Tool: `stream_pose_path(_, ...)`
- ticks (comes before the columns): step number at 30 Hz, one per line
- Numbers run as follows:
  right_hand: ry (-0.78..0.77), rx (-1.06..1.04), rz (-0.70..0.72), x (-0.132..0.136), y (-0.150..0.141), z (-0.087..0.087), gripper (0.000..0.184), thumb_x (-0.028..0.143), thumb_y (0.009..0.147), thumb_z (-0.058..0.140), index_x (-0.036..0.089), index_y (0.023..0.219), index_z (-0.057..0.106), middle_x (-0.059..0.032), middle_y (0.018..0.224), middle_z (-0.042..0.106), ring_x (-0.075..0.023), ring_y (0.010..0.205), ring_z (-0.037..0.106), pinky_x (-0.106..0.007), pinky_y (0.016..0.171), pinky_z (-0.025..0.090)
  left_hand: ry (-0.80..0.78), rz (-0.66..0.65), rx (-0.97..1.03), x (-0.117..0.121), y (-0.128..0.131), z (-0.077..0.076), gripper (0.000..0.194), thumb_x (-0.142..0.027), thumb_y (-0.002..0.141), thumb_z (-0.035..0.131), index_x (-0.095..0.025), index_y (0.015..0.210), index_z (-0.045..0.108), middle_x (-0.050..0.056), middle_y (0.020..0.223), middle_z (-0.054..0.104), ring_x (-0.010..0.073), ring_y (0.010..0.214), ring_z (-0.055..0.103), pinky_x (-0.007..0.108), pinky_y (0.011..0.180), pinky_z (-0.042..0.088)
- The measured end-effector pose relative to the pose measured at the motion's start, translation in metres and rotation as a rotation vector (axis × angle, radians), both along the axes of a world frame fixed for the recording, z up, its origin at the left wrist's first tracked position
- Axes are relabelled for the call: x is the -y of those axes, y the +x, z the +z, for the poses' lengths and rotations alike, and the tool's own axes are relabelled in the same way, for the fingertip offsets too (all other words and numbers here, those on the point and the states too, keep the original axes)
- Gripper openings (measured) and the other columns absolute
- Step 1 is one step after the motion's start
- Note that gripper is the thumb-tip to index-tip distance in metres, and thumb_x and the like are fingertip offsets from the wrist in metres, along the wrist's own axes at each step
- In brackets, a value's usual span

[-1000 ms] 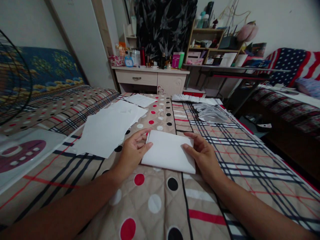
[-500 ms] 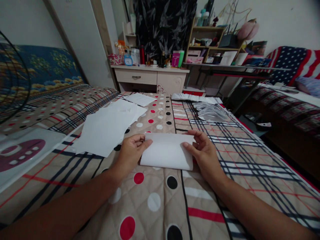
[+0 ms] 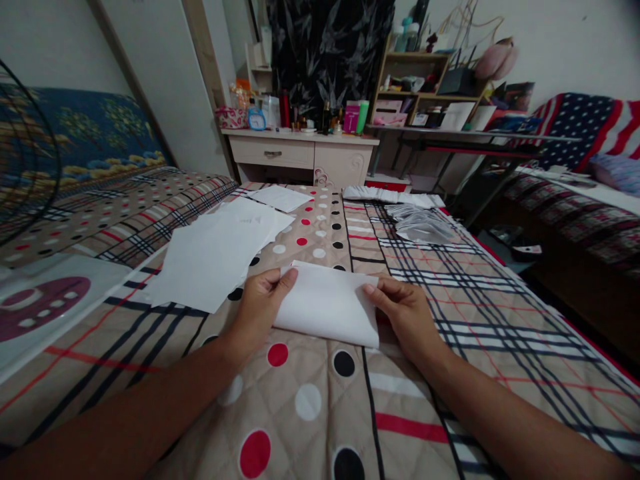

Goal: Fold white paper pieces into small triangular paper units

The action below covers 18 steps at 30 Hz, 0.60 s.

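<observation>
A folded sheet of white paper (image 3: 327,303) is held between my two hands, just above the quilted bedspread (image 3: 310,403). My left hand (image 3: 260,303) pinches its upper left corner, thumb on top and fingers behind. At the right edge my right hand (image 3: 403,307) grips it with the thumb in front; its other fingers are partly hidden behind the paper. The fold runs along the edge nearest me. Loose white sheets (image 3: 210,257) lie spread out beyond my left hand.
A pile of thin folded paper pieces (image 3: 423,223) lies at the far right of the bed, near a long white bundle (image 3: 385,195). At left is a clear plastic package (image 3: 55,300) with a purple print. A dresser (image 3: 273,155) stands beyond the bed's end.
The folded paper has turned slightly, its right side coming nearer to me and its whole shape shifting a little left. Both hands keep their hold.
</observation>
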State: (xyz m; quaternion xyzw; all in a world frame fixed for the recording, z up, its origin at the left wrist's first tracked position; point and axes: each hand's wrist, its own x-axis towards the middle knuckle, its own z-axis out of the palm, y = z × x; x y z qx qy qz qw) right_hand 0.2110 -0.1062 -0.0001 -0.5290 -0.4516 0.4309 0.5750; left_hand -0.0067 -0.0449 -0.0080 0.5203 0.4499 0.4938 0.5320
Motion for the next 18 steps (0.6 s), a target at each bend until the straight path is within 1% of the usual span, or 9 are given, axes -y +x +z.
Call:
stream_pose_path(2, -0.013, -0.028, -0.001, -0.0005, 0.0001, -0.0012, 0.029, 0.041, 0.075, 0.074, 0.018, 0.059, 0.066, -0.0013, 0.068, 0.057, -0.0123, 0.061, 0.047, -0.024, 0.052, 0.035, -0.019, 0.012, 0.038, 0.0004, 0.0002, 0.0006, 0.041, -0.053, 0.072, 0.073, -0.013, 0.066, 0.064, -0.002, 0.057, 0.055, 0.0089, 0.051, 0.045, 0.020, 0.046, 0.031)
stream_pose_path(4, -0.014, -0.065, -0.022, -0.0016, 0.0006, -0.0014, 0.027, 0.041, 0.074, 0.075, 0.018, 0.060, 0.068, -0.0013, 0.071, 0.059, -0.0124, 0.063, 0.048, -0.024, 0.054, 0.037, -0.015, 0.015, 0.065, 0.0008, 0.0005, 0.0021, 0.038, -0.050, 0.070, 0.076, -0.013, 0.068, 0.067, -0.002, 0.059, 0.057, 0.0084, 0.052, 0.045, 0.019, 0.046, 0.032)
stream_pose_path(7, -0.002, -0.117, -0.095, -0.0036, 0.0020, -0.0013, 0.018, 0.036, 0.066, 0.081, 0.019, 0.065, 0.074, -0.0012, 0.078, 0.064, -0.0124, 0.067, 0.051, -0.024, 0.058, 0.040, 0.011, 0.025, 0.077, 0.0016, 0.0007, 0.0047, 0.033, -0.043, 0.066, 0.081, -0.013, 0.076, 0.074, 0.001, 0.068, 0.065, 0.0096, 0.058, 0.051, 0.019, 0.050, 0.037)
stream_pose_path(9, -0.005, -0.169, -0.136, -0.0045, 0.0030, -0.0015, 0.017, 0.034, 0.061, 0.085, 0.020, 0.066, 0.076, -0.0012, 0.080, 0.067, -0.0128, 0.068, 0.054, -0.024, 0.060, 0.042, 0.029, 0.031, 0.074, 0.0018, 0.0003, 0.0055, 0.032, -0.041, 0.065, 0.082, -0.014, 0.081, 0.076, 0.002, 0.075, 0.070, 0.0113, 0.063, 0.055, 0.020, 0.054, 0.040)
stream_pose_path(14, -0.039, -0.280, -0.201, -0.0046, 0.0032, -0.0019, 0.022, 0.029, 0.054, 0.089, 0.020, 0.065, 0.072, 0.0012, 0.069, 0.067, -0.0116, 0.061, 0.056, -0.025, 0.058, 0.043, 0.077, 0.050, 0.055, 0.0008, -0.0017, 0.0041, 0.027, -0.037, 0.064, 0.084, -0.016, 0.080, 0.077, 0.004, 0.083, 0.074, 0.0140, 0.072, 0.062, 0.022, 0.063, 0.047)
stream_pose_path(18, -0.036, -0.317, -0.239, -0.0039, 0.0018, -0.0004, 0.026, 0.028, 0.052, 0.090, 0.019, 0.064, 0.069, 0.0022, 0.065, 0.067, -0.0114, 0.056, 0.055, -0.025, 0.053, 0.043, 0.098, 0.070, 0.018, 0.0006, -0.0027, 0.0037, 0.027, -0.038, 0.065, 0.082, -0.016, 0.080, 0.078, 0.006, 0.087, 0.075, 0.0160, 0.076, 0.064, 0.023, 0.065, 0.048)
